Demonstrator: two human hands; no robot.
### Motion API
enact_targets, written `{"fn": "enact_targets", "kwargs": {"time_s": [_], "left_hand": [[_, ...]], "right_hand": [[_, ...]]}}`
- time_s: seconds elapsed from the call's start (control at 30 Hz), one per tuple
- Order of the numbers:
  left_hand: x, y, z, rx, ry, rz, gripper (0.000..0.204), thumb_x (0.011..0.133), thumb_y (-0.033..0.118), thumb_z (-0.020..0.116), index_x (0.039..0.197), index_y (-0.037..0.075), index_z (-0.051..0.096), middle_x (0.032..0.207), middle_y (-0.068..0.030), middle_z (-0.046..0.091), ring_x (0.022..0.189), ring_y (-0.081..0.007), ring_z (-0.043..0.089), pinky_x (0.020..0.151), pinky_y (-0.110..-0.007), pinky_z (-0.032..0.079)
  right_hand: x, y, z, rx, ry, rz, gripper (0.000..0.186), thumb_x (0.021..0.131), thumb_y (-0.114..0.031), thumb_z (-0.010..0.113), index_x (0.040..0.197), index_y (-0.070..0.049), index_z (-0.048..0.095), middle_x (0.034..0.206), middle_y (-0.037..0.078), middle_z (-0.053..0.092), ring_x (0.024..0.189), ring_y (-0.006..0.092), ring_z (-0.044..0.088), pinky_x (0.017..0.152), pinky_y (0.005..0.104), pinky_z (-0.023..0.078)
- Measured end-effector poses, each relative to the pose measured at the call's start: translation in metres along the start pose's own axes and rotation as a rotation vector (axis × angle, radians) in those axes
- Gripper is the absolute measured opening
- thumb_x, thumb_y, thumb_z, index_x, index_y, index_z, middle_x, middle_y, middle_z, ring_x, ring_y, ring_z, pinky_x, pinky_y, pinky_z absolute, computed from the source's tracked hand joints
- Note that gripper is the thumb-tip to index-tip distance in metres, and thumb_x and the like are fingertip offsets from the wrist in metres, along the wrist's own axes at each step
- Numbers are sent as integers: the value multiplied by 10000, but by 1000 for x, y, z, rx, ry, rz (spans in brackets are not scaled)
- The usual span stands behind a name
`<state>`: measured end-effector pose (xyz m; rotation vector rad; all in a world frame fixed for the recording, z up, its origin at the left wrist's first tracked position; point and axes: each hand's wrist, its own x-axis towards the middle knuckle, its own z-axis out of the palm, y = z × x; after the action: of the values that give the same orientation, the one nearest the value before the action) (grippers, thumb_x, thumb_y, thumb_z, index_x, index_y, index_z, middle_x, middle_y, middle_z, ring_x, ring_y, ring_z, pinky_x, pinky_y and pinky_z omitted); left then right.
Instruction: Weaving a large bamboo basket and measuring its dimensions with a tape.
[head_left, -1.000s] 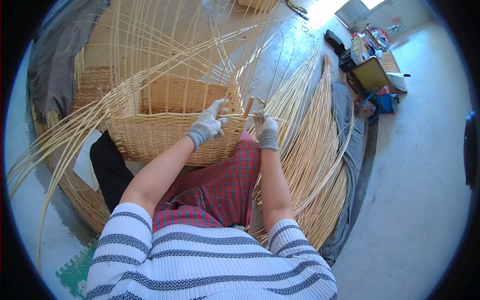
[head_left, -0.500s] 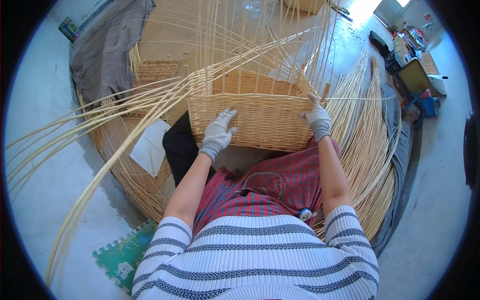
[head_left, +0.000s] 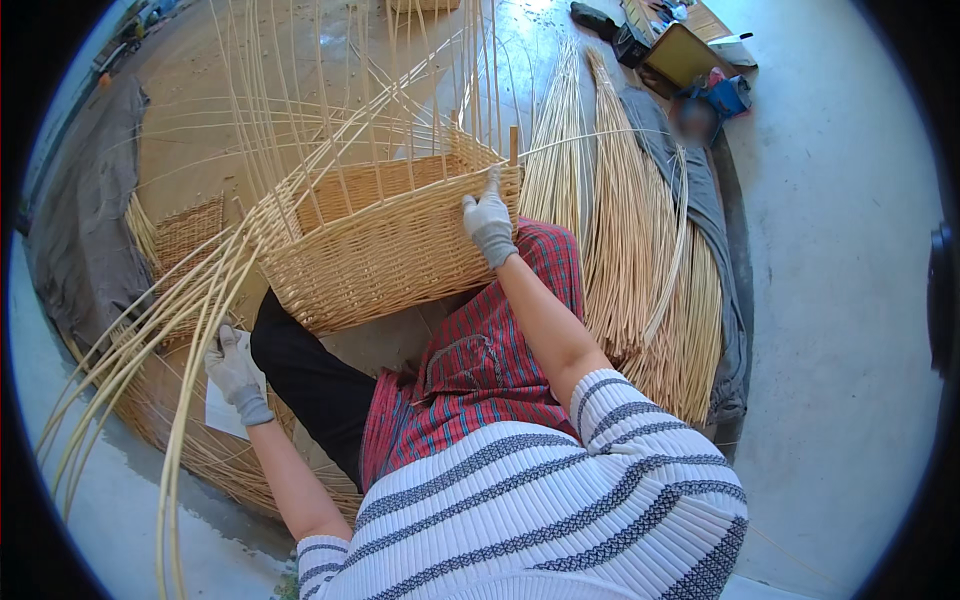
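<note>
A rectangular wicker basket (head_left: 385, 250) with tall upright stakes rests tilted over my knees, its left end lower. My gloved right hand (head_left: 488, 222) grips its near wall close to the right corner, thumb up at the rim. From the basket's left corner, a spray of long pale weaving rods (head_left: 205, 290) fans out to the lower left. Beside these rods is my gloved left hand (head_left: 238, 375), off the basket, its fingers apart; whether a fingertip touches a rod is hard to tell.
Bundles of peeled rods (head_left: 635, 230) lie on a grey cloth to the right. At the left are a woven panel (head_left: 190, 235) and dark cloth (head_left: 85, 210). A white sheet (head_left: 225, 410) lies under my left hand. Another basket (head_left: 422, 4) and boxes (head_left: 685, 60) stand farther off.
My left hand has let go of the basket's near wall and moved left and down to the rods. The basket has tilted, its left end lower. The view has turned right.
</note>
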<state>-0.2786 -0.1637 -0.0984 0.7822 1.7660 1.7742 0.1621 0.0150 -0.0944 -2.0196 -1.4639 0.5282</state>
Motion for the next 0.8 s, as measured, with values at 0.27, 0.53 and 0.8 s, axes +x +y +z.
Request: {"fn": "enact_targets", "kwargs": {"time_s": [0.27,0.53,0.8], "left_hand": [[4,-16,14,-22,-91,20,210,991,133,598,1154,31,681,1029,-26,700,845,-83,605,754,-233,521],[27,-17,-4,-1,-2,11,230,957,174,654,1117,14,697,1001,-69,715,873,-142,653,828,-292,545],[6,72,48,70,123,170,192,927,174,711,1000,-3,695,882,-39,680,749,-78,578,681,-245,497]], "right_hand": [[-38,-34,25,-194,-353,-89,1005,938,-237,539,1476,-36,-286,921,284,684,839,408,686,786,481,523],[13,6,-9,336,291,-172,125,910,-157,671,954,-40,672,838,105,698,789,216,662,747,345,517],[-106,-97,33,167,-709,-550,304,930,-361,614,968,-69,689,854,170,680,853,365,657,793,427,523]]}}
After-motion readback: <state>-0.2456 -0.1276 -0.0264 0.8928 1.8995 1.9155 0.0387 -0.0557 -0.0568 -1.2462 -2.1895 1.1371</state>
